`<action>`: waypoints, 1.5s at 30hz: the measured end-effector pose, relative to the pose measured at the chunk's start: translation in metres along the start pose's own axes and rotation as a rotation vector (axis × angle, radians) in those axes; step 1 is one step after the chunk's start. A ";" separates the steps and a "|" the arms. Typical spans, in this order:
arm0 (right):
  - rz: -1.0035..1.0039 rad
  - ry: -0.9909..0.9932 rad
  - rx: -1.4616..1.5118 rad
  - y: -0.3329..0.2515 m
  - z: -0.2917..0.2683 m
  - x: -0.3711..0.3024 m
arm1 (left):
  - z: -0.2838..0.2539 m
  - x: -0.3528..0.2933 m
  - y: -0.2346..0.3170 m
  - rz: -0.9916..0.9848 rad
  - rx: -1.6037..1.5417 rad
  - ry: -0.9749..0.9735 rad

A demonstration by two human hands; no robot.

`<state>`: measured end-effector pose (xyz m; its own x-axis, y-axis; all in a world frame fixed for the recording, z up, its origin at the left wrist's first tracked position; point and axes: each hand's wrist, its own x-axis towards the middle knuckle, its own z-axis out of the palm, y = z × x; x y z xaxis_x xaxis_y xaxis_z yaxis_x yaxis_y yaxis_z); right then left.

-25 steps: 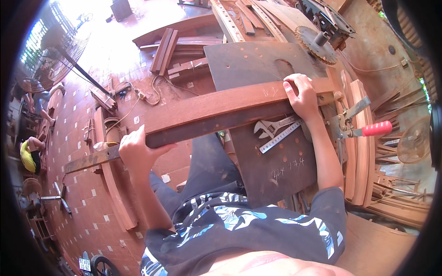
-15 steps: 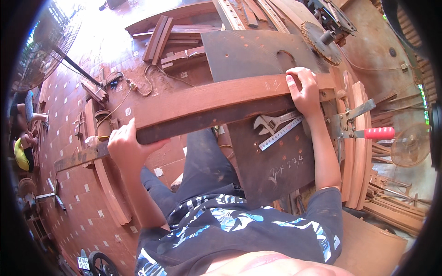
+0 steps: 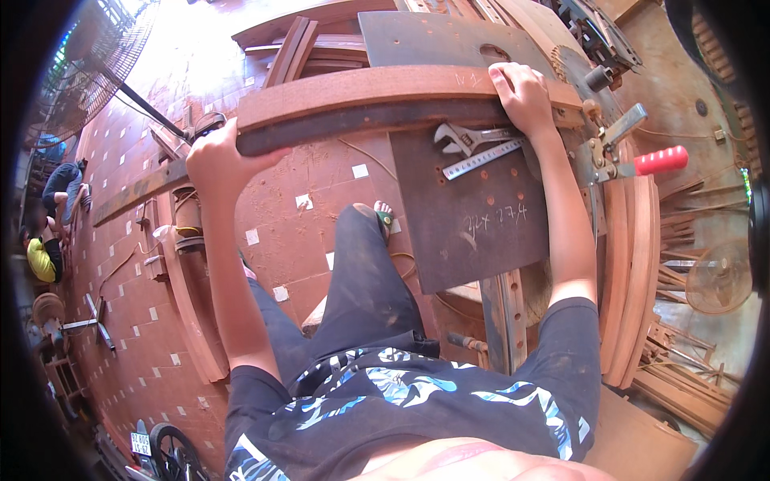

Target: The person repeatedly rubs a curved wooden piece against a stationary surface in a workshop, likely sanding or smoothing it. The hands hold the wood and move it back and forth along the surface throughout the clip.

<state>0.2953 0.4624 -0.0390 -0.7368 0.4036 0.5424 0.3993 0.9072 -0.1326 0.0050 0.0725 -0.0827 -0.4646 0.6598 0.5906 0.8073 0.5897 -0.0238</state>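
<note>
A long, slightly curved reddish wooden board (image 3: 361,86) lies across in front of me, with a dark wooden strip (image 3: 337,124) along its near side. My left hand (image 3: 220,160) grips the left end, its thumb stretched out along the near side. Near the right end, my right hand (image 3: 525,100) is closed over the board's top, fingers curled over the far edge. Just right of that hand stands a toggle clamp with a red handle (image 3: 660,160). An adjustable wrench (image 3: 469,138) and a white ruler (image 3: 484,160) lie on the dark plate (image 3: 473,232) below the board.
A toothed circular saw blade (image 3: 560,62) sits beyond my right hand. Wooden pieces (image 3: 634,280) are stacked at right, with more at the far side. A pedestal fan (image 3: 92,72) stands far left. People (image 3: 56,216) crouch at the left edge. Tiled floor (image 3: 313,176) carries sawdust.
Both hands, the board, the clamp and the dark plate with the wrench have moved away from me, toward the saw blade. My foot and a metal rail below the plate have come into view.
</note>
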 end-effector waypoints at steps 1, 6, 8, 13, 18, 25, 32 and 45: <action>0.011 0.005 -0.009 0.006 0.004 0.000 | 0.003 0.001 0.005 0.009 -0.020 0.057; 0.031 0.017 -0.017 0.023 0.010 0.003 | 0.022 0.008 0.015 -0.034 0.016 0.004; 0.015 0.039 -0.065 0.027 0.013 0.006 | 0.038 0.015 0.009 0.059 0.039 0.150; 0.024 0.060 -0.071 0.051 0.034 0.021 | 0.051 0.028 0.016 0.007 0.123 0.084; 0.011 0.072 0.028 0.079 0.057 0.039 | 0.053 0.045 0.014 -0.042 0.056 -0.017; 0.151 0.053 0.015 0.121 0.090 0.051 | 0.092 0.076 0.029 0.090 0.196 0.205; 0.139 0.013 0.061 0.143 0.099 0.064 | 0.097 0.088 0.048 0.003 0.188 0.069; 0.153 0.006 0.011 0.138 0.100 0.057 | 0.080 0.082 0.057 -0.096 0.067 -0.105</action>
<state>0.2541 0.6221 -0.1094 -0.6647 0.5362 0.5202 0.5004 0.8366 -0.2230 -0.0169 0.1976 -0.1001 -0.5772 0.6416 0.5051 0.7326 0.6801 -0.0268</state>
